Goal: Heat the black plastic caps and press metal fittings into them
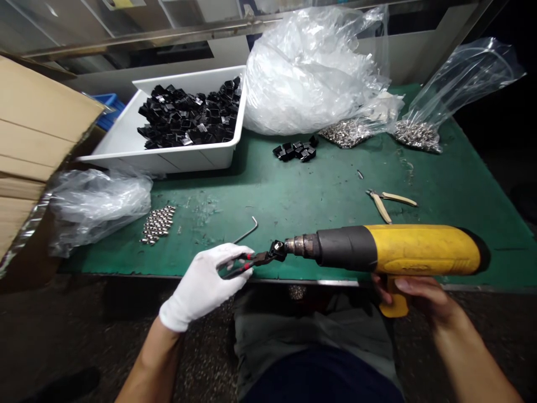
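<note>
My left hand [210,282], in a white glove, is closed around the handles of a pair of pliers [260,258]. The pliers' jaws grip a small black plastic part [277,249] with a metal piece showing in it. Bare and wrapped round the grip, my right hand [422,294] holds a yellow and black heat gun [423,250]. Its metal nozzle [302,245] points left, right up against the black part; whether they touch I cannot tell. Just behind the pliers lies an L-shaped hex key [247,230], partly hidden by the glove.
A white tray [193,159] of black parts stands at the back left, near a cardboard box [37,123]. Loose black parts [296,150], small metal pins [158,225], cutters [388,204], bags of metal pieces [417,136] and a large plastic bag [310,73] lie on the green mat [327,190].
</note>
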`<move>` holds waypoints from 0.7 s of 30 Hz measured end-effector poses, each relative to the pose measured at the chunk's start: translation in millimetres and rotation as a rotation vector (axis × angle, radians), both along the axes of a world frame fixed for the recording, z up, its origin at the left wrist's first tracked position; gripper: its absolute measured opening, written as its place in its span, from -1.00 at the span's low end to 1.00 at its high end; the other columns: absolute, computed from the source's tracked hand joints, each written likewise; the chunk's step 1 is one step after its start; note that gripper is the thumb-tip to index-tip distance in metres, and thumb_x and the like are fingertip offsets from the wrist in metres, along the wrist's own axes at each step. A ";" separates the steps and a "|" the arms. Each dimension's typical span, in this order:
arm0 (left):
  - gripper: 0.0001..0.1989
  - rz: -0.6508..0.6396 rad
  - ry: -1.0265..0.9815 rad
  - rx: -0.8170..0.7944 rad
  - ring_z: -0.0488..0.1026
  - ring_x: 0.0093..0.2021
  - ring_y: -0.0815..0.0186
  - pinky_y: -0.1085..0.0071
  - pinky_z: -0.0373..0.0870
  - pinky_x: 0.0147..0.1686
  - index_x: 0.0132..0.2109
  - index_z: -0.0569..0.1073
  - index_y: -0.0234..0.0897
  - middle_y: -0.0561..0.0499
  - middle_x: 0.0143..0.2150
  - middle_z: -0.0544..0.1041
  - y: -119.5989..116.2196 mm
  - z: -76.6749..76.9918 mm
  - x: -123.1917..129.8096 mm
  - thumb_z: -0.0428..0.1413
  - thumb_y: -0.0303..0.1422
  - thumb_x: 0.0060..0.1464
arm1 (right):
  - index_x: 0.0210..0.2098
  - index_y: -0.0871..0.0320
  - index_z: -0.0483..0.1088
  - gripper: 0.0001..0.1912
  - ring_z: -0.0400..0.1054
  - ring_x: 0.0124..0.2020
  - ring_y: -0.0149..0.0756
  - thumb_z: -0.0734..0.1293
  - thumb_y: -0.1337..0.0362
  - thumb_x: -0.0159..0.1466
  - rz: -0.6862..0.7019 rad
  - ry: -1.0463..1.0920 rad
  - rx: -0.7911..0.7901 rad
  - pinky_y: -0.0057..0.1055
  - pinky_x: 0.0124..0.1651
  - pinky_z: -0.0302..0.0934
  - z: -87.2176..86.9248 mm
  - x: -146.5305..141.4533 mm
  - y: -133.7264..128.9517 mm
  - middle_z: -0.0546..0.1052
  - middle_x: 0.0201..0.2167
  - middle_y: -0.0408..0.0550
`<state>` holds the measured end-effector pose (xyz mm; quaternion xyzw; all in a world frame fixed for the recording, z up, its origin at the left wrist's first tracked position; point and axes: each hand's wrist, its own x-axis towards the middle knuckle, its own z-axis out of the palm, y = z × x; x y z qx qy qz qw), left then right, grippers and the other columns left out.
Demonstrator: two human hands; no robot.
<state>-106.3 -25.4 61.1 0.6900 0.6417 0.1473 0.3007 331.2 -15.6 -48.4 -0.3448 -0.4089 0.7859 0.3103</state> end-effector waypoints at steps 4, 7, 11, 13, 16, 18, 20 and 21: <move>-0.75 -0.002 0.025 0.009 0.58 -0.05 0.24 0.39 0.45 0.02 -0.08 0.61 -0.14 0.05 -0.05 0.64 -0.1 1.5 -1.4 0.23 -0.21 0.11 | -0.06 0.23 0.59 -0.62 0.48 -0.39 -0.15 0.39 0.07 0.30 0.019 -0.001 -0.005 -0.31 -0.32 0.38 1.4 -1.1 0.8 0.58 -0.38 0.09; -0.75 -0.007 0.037 0.009 0.58 -0.05 0.24 0.41 0.44 0.02 -0.07 0.61 -0.13 0.07 -0.04 0.64 -0.6 3.0 -2.5 0.23 -0.21 0.11 | -0.08 0.25 0.59 -0.60 0.48 -0.41 -0.15 0.39 0.04 0.30 -0.002 0.001 -0.008 -0.34 -0.34 0.38 3.1 -2.8 0.6 0.56 -0.43 0.07; -0.74 -0.008 0.047 0.010 0.58 -0.06 0.25 0.41 0.44 0.01 -0.06 0.61 -0.13 0.07 -0.04 0.64 -0.3 4.0 -2.1 0.23 -0.21 0.11 | -0.09 0.25 0.59 -0.60 0.48 -0.40 -0.15 0.40 0.04 0.28 0.007 0.006 -0.010 -0.33 -0.34 0.37 3.5 -3.6 -0.1 0.56 -0.42 0.08; -0.74 -0.005 0.050 0.013 0.58 -0.06 0.24 0.41 0.44 0.02 -0.06 0.61 -0.13 0.07 -0.04 0.64 0.1 3.9 -1.5 0.23 -0.20 0.11 | -0.10 0.25 0.59 -0.60 0.48 -0.40 -0.15 0.40 0.04 0.28 0.004 0.005 -0.014 -0.33 -0.34 0.37 3.1 -3.6 -0.6 0.56 -0.43 0.07; -0.74 -0.003 0.054 0.008 0.58 -0.06 0.22 0.39 0.44 0.02 -0.07 0.61 -0.14 0.05 -0.04 0.65 0.5 3.3 -0.5 0.22 -0.19 0.11 | -0.10 0.25 0.59 -0.61 0.47 -0.41 -0.16 0.40 0.06 0.27 -0.023 0.006 -0.015 -0.34 -0.35 0.36 2.1 -3.4 -1.4 0.56 -0.41 0.08; -0.73 -0.003 0.052 0.007 0.58 -0.06 0.21 0.37 0.44 0.03 -0.07 0.61 -0.15 0.04 -0.04 0.65 0.9 2.5 0.2 0.21 -0.19 0.11 | -0.10 0.23 0.58 -0.63 0.47 -0.41 -0.17 0.40 0.06 0.27 -0.014 0.011 -0.013 -0.33 -0.35 0.35 1.1 -2.8 -1.6 0.57 -0.38 0.08; -0.73 -0.003 0.047 0.005 0.58 -0.06 0.20 0.36 0.45 0.02 -0.07 0.61 -0.15 0.03 -0.04 0.65 1.2 1.6 0.9 0.21 -0.19 0.12 | -0.09 0.20 0.58 -0.63 0.46 -0.40 -0.16 0.39 0.05 0.28 -0.006 0.011 -0.015 -0.32 -0.34 0.35 -0.2 -1.9 -1.8 0.57 -0.36 0.08; -0.73 -0.003 0.045 0.005 0.58 -0.06 0.20 0.36 0.45 0.02 -0.06 0.61 -0.15 0.03 -0.04 0.65 1.3 1.2 1.1 0.21 -0.19 0.12 | -0.08 0.20 0.57 -0.63 0.46 -0.40 -0.16 0.38 0.05 0.29 -0.005 0.010 -0.014 -0.32 -0.33 0.35 -0.8 -1.4 -1.9 0.57 -0.35 0.08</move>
